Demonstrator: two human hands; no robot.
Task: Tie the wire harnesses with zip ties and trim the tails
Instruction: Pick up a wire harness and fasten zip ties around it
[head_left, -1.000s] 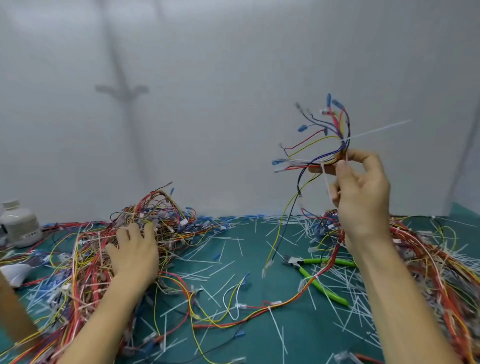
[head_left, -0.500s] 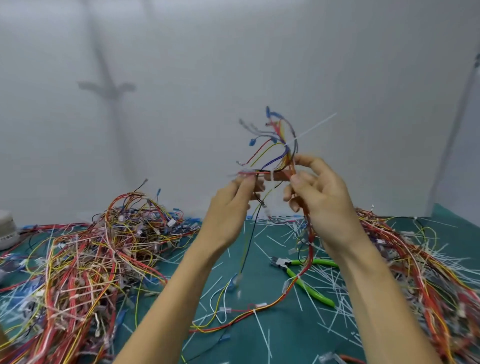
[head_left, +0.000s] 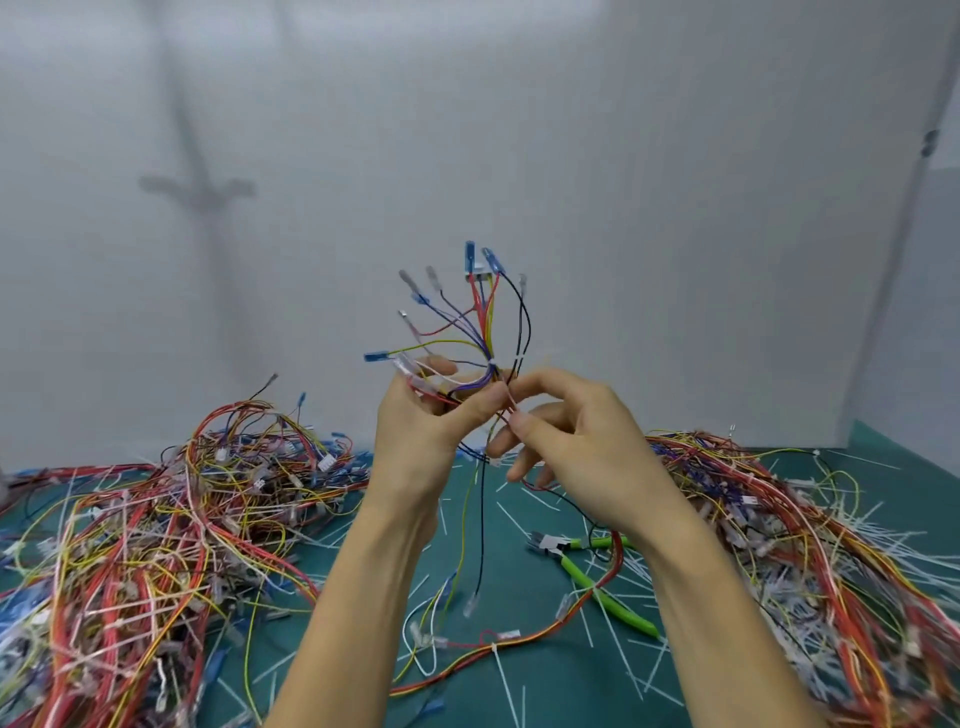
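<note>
A wire-assembly workbench. Tangled harness heaps (head_left: 156, 545) lie left and right on a green mat (head_left: 545, 691) (strewn with white zip-tie offcuts (head_left: 587, 623)) beside green-handled cutters (head_left: 597, 582). White screens (head_left: 623, 156) stand at the far side.

Above the cutters (head_left: 571, 569), the wire harness (head_left: 483, 332) is getting covered at its middle by fingers of the left hand (head_left: 415, 436) and right hand (head_left: 576, 441). The right hand is pinching a pale strand (head_left: 511, 404), too thin to tell zip tie from wire. The cutters' upper handle is passing under the right forearm. Left of the cutters, a harness pile (head_left: 156, 545) is running off the left and bottom edges and blurring. Right of the cutters, a second pile (head_left: 810, 561) is running off the right edge, also blurring. Cut tails around the cutters on the surface (head_left: 519, 686) are too small to count.
</note>
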